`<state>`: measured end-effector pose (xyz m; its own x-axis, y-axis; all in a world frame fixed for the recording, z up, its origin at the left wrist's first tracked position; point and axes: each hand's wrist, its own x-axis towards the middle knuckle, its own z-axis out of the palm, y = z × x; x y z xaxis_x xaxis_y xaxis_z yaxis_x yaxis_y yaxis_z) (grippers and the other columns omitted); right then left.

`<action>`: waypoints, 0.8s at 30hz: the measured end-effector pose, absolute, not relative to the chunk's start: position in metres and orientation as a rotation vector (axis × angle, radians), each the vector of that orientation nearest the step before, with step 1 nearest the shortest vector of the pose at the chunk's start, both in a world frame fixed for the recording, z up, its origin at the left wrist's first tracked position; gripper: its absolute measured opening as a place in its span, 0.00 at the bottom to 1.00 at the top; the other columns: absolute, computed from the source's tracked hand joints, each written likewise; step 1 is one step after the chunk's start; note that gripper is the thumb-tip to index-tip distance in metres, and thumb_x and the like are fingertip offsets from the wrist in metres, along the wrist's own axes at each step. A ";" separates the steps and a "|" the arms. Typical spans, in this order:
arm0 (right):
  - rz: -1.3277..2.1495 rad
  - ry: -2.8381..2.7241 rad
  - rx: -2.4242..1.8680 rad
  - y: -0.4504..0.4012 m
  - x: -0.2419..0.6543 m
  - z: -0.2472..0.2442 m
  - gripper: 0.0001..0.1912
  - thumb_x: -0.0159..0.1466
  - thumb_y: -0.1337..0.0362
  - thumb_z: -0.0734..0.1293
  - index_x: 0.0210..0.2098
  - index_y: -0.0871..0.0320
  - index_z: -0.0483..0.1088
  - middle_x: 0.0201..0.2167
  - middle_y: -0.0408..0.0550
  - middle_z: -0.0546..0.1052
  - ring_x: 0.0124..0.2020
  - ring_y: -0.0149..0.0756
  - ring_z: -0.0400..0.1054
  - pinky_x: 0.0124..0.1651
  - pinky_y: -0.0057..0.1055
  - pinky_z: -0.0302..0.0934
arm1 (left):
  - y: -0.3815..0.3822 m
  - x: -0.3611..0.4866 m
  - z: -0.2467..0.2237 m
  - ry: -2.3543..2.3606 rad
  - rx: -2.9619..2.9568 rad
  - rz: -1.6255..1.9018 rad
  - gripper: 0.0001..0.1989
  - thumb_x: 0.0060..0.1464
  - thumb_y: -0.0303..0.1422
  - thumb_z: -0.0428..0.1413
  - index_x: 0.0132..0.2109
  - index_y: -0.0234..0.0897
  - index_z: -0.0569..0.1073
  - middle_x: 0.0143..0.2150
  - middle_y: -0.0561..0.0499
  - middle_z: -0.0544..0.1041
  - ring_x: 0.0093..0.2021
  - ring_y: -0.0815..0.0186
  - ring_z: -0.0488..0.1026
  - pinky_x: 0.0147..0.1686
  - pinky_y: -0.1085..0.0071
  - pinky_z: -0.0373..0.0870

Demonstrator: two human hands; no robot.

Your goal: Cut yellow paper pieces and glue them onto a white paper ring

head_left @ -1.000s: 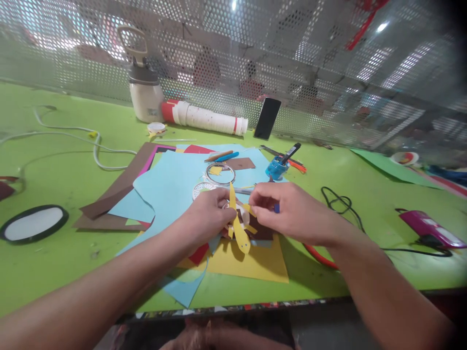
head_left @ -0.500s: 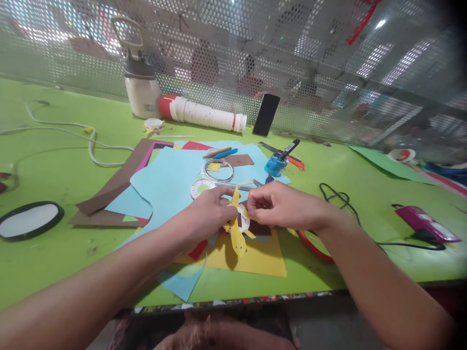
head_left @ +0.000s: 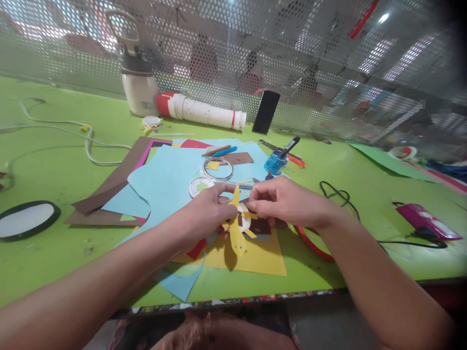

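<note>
My left hand [head_left: 211, 211] is closed on a paper animal [head_left: 239, 243], its thumb pressing on the middle. The animal has a long yellow strip with a pointed tail and a head with two small eyes, over a white round body with brown patches. Short yellow legs stick out at its sides. My right hand [head_left: 280, 201] pinches at the right edge of the white body, fingertips on a yellow paper strip [head_left: 250, 215]. Beneath lie a yellow sheet [head_left: 262, 262] and a dark brown piece [head_left: 260, 227].
Light blue paper [head_left: 168, 170] covers brown sheets [head_left: 109, 180]. Around it are a tape ring [head_left: 218, 160], pens [head_left: 224, 151], a blue pot [head_left: 274, 163] with a marker, a red-rimmed ring [head_left: 310, 245], a magenta device [head_left: 426, 221] with black cable, stacked cups [head_left: 204, 109], a jug [head_left: 140, 92] and a phone [head_left: 266, 112].
My right fingers have come onto a yellow strip at the animal's right side, which now shows below the fingertips. My left hand keeps its hold. The view has shifted slightly.
</note>
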<state>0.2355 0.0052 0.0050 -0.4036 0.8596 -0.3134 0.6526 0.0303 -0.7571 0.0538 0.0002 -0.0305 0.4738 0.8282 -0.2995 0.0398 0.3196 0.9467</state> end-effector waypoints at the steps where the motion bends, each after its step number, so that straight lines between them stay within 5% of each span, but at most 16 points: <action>1: 1.296 -2.043 -1.564 0.005 0.237 0.005 0.09 0.60 0.61 0.65 0.26 0.58 0.67 0.22 0.40 0.70 0.22 0.27 0.65 0.25 0.25 0.62 | 0.001 0.054 -0.030 0.959 1.134 0.657 0.24 0.45 0.23 0.54 0.52 0.35 0.68 0.25 0.54 0.74 0.20 0.71 0.64 0.20 0.75 0.61; 7: 1.262 -1.845 -1.450 0.001 0.242 0.000 0.20 0.63 0.48 0.64 0.30 0.60 0.68 0.26 0.43 0.72 0.23 0.27 0.67 0.28 0.27 0.64 | 0.000 0.053 -0.022 0.871 0.947 0.843 0.22 0.47 0.23 0.54 0.52 0.35 0.67 0.27 0.52 0.74 0.22 0.69 0.67 0.27 0.70 0.68; 12: 1.441 -1.592 -1.343 -0.005 0.232 -0.007 0.15 0.62 0.52 0.68 0.33 0.59 0.69 0.28 0.42 0.73 0.24 0.26 0.68 0.29 0.26 0.66 | -0.002 0.053 -0.018 0.854 0.894 0.934 0.22 0.47 0.24 0.54 0.52 0.36 0.65 0.24 0.56 0.71 0.20 0.70 0.64 0.26 0.69 0.70; 24: 1.243 -1.527 -1.426 -0.010 0.224 -0.012 0.11 0.59 0.58 0.70 0.28 0.58 0.67 0.21 0.40 0.71 0.22 0.27 0.65 0.22 0.24 0.62 | -0.002 0.054 -0.021 0.869 0.963 0.904 0.23 0.47 0.22 0.53 0.51 0.37 0.64 0.21 0.59 0.67 0.20 0.69 0.65 0.26 0.69 0.69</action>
<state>0.2240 -0.0097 -0.0117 -0.1535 0.9811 -0.1175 0.3140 -0.0643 -0.9472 0.0536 -0.0025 -0.0205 0.3641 0.9101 -0.1978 -0.2338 0.2949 0.9265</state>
